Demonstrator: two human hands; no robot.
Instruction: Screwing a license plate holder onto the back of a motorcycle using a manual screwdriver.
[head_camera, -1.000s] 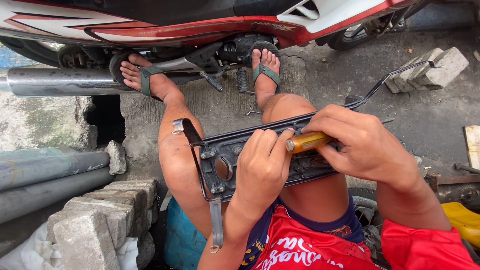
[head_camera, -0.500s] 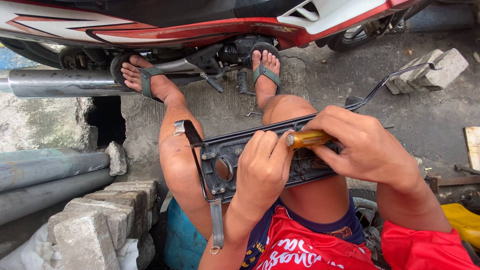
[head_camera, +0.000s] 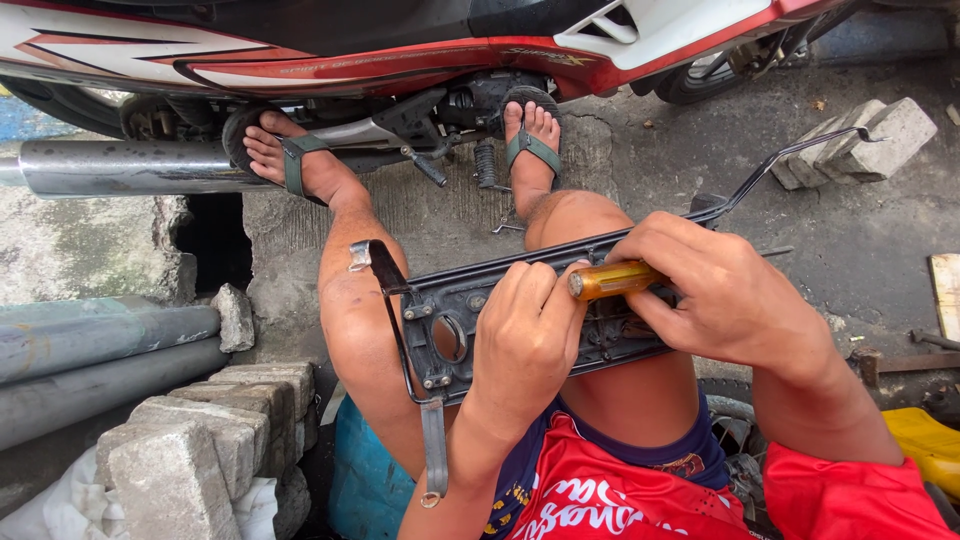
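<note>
Holding almost exactly as half a second ago, your right hand stays wrapped around the one amber-handled screwdriver, and your left hand stays clamped on the single black metal bracket lying across your thighs. Nothing has shifted, so the tool looks seated and working. Count two sandalled feet, one motorcycle ahead, two grey pipes to your left.
</note>
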